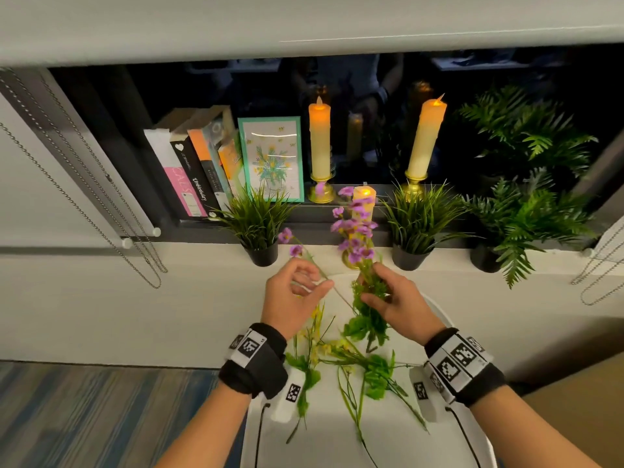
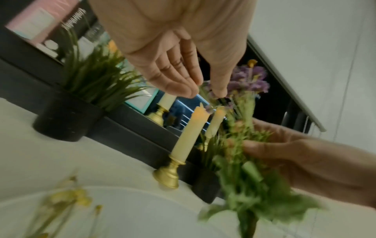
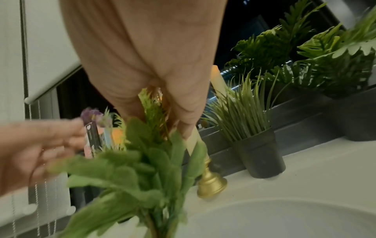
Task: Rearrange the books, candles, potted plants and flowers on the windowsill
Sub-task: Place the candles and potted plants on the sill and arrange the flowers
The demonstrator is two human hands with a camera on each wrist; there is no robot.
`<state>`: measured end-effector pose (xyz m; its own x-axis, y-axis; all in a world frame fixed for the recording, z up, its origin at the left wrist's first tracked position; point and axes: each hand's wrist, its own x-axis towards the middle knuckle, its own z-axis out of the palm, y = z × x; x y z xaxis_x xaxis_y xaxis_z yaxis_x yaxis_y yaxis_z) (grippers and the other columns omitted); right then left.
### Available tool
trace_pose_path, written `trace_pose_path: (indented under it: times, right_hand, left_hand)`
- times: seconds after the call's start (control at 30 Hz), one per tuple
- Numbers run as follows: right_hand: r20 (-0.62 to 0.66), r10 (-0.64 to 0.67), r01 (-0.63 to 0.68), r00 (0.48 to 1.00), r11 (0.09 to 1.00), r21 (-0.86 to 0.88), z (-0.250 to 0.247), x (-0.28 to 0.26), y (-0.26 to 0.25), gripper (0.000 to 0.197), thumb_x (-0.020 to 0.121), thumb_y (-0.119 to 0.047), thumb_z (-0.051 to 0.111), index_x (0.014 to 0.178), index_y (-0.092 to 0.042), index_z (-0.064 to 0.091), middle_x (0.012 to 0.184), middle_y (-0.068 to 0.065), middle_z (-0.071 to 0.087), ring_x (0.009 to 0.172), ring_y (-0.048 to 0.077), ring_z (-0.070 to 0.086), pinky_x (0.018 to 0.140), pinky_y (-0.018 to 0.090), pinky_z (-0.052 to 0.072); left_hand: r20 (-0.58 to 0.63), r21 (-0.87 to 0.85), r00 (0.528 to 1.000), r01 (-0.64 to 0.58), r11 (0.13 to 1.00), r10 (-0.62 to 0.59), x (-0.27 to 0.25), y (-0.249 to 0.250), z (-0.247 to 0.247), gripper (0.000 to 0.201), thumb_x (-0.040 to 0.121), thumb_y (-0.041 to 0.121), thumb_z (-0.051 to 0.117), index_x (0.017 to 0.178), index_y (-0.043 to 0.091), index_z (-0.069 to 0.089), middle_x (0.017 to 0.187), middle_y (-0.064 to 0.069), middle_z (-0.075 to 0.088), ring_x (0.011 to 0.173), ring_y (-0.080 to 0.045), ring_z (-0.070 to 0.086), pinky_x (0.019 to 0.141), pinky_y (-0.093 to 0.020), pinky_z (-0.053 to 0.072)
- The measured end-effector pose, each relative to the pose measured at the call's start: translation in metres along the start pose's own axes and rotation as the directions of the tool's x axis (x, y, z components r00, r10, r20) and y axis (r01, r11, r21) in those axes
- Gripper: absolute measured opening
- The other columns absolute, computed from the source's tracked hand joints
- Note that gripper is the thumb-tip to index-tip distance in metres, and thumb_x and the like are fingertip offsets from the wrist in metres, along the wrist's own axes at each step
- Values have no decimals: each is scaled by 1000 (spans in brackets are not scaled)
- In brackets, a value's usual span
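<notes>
My right hand [image 1: 369, 293] grips a bunch of purple flowers [image 1: 354, 228] by its leafy stems [image 3: 154, 154], upright above the white round table [image 1: 398, 430]. With thumb and forefinger, my left hand [image 1: 322, 284] pinches one thin purple-flowered stem [image 1: 296, 250] that leans left out of the bunch. Loose yellow flowers [image 1: 320, 352] lie on the table under my wrists. In the left wrist view the left hand [image 2: 205, 94] pinches above a short candle [image 2: 191, 133].
On the windowsill stand books [image 1: 192, 170], a framed flower picture [image 1: 271, 158], two tall lit candles [image 1: 319, 143] [image 1: 424, 136], two grass pots [image 1: 258, 224] [image 1: 415, 224] and ferns [image 1: 526, 211]. Blind chains [image 1: 135, 238] hang at the left.
</notes>
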<state>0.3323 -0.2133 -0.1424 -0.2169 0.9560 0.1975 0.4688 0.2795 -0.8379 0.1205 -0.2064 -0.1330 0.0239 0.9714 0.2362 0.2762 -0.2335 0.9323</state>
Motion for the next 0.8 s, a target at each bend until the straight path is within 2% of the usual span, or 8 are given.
trace_pose_path:
  times: [0.1,0.27,0.33,0.5,0.6,0.67,0.73,0.8]
  right_hand:
    - [-23,-29,31,999,996,89,-13,3,-11,24,85,-3,65,95,-22,55,87,-15,60,84,-2,57,78,14,45]
    - [31,-129,121,991,974,191,-17,16,-39,19,87,0,61,98,-14,53,89,-6,58,87,8,57,80,21,49]
    - [52,-159,144,986,963,227,-18,21,-48,20,88,2,59,101,-12,52,93,0,59,89,14,58,82,27,50]
    - [5,-156,149,988,952,267,-34,25,-57,28,89,-2,59,112,-16,51,113,1,61,106,18,60,92,42,52]
    - [-89,-102,121,991,963,243,-55,23,-52,57,84,-14,68,129,-22,35,123,-7,54,115,13,56,95,45,51]
    - [-121,-80,108,989,963,248,-75,19,-46,75,78,-20,75,131,-33,24,134,-8,43,125,15,49,99,42,49]
    - [-129,-47,74,991,974,212,-95,14,-41,86,73,-23,80,130,-38,18,135,-8,42,124,14,50,100,37,48]
    - [-177,-17,41,984,991,131,-116,10,-34,87,68,-32,83,132,-30,25,129,-7,51,118,7,54,98,30,48]
  left_hand:
    - [-23,64,998,56,996,-54,-1,-12,-12,26,71,25,81,82,19,58,79,-1,64,68,-11,61,61,-20,49]
    - [325,136,935,103,985,-143,-2,-1,14,43,69,27,82,106,28,60,100,6,65,86,-12,61,73,-29,54]
    - [386,186,910,85,979,-152,-1,0,30,41,72,28,79,108,28,61,100,6,67,90,-12,62,78,-35,55]
    - [292,161,947,88,983,-133,5,4,57,34,74,35,70,106,24,64,97,5,71,92,-14,65,82,-42,53]
    - [233,142,971,17,990,-50,17,18,69,28,77,24,75,101,27,62,86,5,69,74,-4,59,67,-26,51]
    - [203,114,979,-34,993,10,27,33,82,29,76,17,76,101,26,63,81,6,67,67,2,55,62,-18,46]
    - [230,57,972,-70,996,55,38,49,100,31,79,11,74,107,18,65,90,8,70,76,6,61,68,-16,49]
    - [259,45,956,-153,987,136,48,63,127,37,81,5,69,116,16,63,101,4,71,93,-3,66,81,-21,53]
